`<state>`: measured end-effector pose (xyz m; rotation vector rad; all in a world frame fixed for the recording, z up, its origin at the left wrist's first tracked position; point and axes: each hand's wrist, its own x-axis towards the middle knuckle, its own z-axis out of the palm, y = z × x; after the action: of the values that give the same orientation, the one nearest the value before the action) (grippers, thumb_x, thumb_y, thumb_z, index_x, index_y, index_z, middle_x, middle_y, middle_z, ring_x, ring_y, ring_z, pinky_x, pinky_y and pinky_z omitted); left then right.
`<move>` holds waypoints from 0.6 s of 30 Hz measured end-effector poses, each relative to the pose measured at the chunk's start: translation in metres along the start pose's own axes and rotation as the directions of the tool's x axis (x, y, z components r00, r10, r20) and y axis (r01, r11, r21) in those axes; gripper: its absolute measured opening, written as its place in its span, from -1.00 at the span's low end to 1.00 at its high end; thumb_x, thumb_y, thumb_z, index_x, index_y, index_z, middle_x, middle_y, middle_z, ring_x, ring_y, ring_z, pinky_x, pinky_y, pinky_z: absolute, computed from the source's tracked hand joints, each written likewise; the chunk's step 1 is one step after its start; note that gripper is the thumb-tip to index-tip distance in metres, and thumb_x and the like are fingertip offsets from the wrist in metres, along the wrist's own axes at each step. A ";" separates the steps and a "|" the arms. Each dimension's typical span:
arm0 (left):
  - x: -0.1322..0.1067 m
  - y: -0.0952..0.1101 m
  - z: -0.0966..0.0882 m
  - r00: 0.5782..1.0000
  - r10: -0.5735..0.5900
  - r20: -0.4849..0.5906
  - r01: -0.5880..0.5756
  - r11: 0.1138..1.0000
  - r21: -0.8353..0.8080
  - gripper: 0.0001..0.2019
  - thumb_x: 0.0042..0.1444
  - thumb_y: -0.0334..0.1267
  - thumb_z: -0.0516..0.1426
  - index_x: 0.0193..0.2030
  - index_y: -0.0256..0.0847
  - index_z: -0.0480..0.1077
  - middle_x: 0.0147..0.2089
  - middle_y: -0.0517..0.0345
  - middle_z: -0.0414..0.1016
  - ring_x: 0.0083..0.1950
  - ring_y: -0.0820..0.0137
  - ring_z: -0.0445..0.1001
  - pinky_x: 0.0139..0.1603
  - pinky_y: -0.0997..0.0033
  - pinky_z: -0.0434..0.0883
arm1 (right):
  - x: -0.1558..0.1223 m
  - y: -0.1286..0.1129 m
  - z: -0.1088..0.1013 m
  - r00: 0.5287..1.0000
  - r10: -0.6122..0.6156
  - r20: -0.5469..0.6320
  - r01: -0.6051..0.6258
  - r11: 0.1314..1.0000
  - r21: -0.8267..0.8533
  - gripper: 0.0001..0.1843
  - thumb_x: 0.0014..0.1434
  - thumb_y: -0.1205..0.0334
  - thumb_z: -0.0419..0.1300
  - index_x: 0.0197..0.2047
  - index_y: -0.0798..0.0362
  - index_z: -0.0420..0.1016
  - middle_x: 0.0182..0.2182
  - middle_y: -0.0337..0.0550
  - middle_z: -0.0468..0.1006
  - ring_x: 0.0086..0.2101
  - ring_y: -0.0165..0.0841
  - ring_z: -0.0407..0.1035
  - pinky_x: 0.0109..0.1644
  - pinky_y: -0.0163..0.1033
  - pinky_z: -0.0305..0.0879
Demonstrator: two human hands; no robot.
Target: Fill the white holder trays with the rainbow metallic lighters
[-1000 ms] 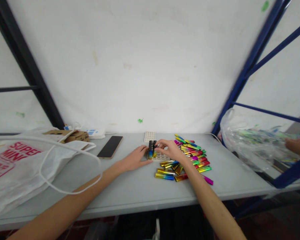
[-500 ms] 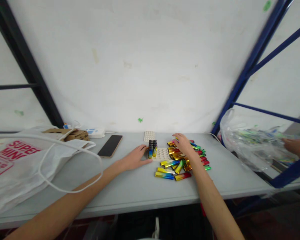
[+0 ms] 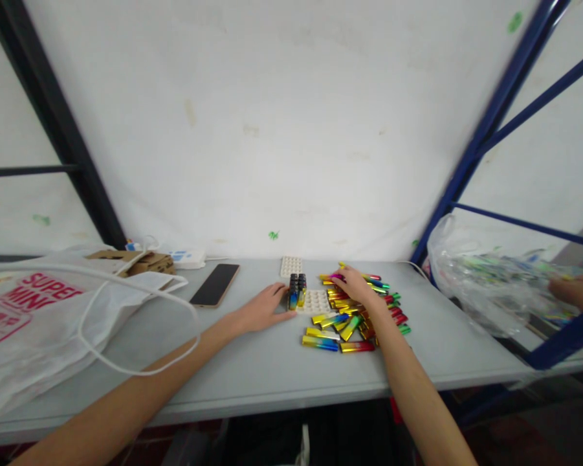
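Observation:
My left hand (image 3: pixel 263 308) lies flat on the grey table, fingers stretched out, touching the left edge of a white holed tray (image 3: pixel 316 301). Several lighters (image 3: pixel 297 291) stand upright in the tray's left end. My right hand (image 3: pixel 353 285) rests on a heap of shiny rainbow-coloured lighters (image 3: pixel 363 309) to the right of the tray. Its fingers pinch a magenta-tipped lighter (image 3: pixel 336 277) at the heap's far side.
A second white tray (image 3: pixel 291 265) lies near the wall. A phone (image 3: pixel 215 285), a cardboard box (image 3: pixel 140 261) and a white plastic bag (image 3: pixel 39 323) sit to the left. Right of the blue frame, another person's hand (image 3: pixel 575 290) is at a clear bag (image 3: pixel 480 285).
My right hand left the tray, swept right over the lighter heap and closed on a lighter at its far side. My left hand has stayed at the tray.

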<state>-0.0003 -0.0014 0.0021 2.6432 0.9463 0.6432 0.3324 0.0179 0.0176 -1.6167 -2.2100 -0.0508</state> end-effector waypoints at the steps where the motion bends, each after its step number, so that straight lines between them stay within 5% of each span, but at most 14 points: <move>1: 0.000 0.000 0.000 1.000 0.001 -0.001 -0.001 1.000 -0.001 -0.36 0.30 0.21 0.16 0.31 -0.25 0.32 0.33 -0.25 0.37 0.34 -0.04 0.38 0.43 -0.05 0.30 | -0.001 -0.002 -0.002 0.999 0.004 -0.042 -0.003 0.999 0.032 -0.70 0.42 0.15 0.12 -0.08 0.12 0.63 -0.11 0.10 0.65 -0.10 -0.17 0.49 0.09 -0.13 0.35; 6: 0.000 0.000 0.000 1.000 0.007 -0.006 -0.007 1.000 0.005 -0.36 0.30 0.22 0.15 0.30 -0.24 0.33 0.33 -0.24 0.38 0.33 -0.02 0.39 0.42 -0.02 0.31 | 0.000 -0.016 -0.012 0.972 0.126 -0.200 -0.038 0.919 0.393 -0.63 0.36 -0.06 0.18 -0.13 0.07 0.64 -0.27 -0.04 0.67 -0.30 -0.21 0.48 -0.14 -0.16 0.36; 10: 0.000 0.001 0.000 1.000 0.009 -0.002 -0.009 1.000 0.013 -0.36 0.30 0.22 0.14 0.31 -0.22 0.32 0.33 -0.23 0.37 0.34 -0.01 0.38 0.41 -0.01 0.31 | 0.003 -0.027 -0.011 0.958 0.190 -0.214 0.019 0.704 0.710 -0.57 0.25 -0.17 0.27 -0.19 0.07 0.62 -0.35 -0.13 0.64 -0.34 -0.26 0.46 -0.21 -0.19 0.35; 14: -0.001 0.000 0.000 1.000 0.008 -0.011 -0.008 1.000 0.010 -0.36 0.31 0.22 0.14 0.32 -0.23 0.31 0.33 -0.23 0.37 0.34 -0.01 0.38 0.42 0.00 0.31 | 0.006 -0.037 -0.002 0.953 0.244 -0.177 0.026 0.518 0.855 -0.52 0.18 -0.26 0.30 -0.27 0.04 0.58 -0.37 -0.18 0.58 -0.34 -0.29 0.43 -0.22 -0.21 0.39; 18: 0.000 -0.003 0.002 1.000 0.023 -0.020 -0.023 1.000 -0.002 -0.36 0.30 0.22 0.15 0.31 -0.20 0.32 0.32 -0.21 0.39 0.32 -0.01 0.39 0.40 -0.03 0.32 | 0.006 -0.052 0.004 0.963 0.266 -0.045 -0.020 0.238 0.971 -0.49 0.18 -0.35 0.26 -0.24 -0.03 0.45 -0.29 -0.19 0.59 -0.32 -0.29 0.49 -0.20 -0.18 0.48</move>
<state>-0.0010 0.0005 -0.0009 2.6534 0.9218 0.6773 0.2816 0.0070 0.0263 -0.9302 -1.2913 0.9976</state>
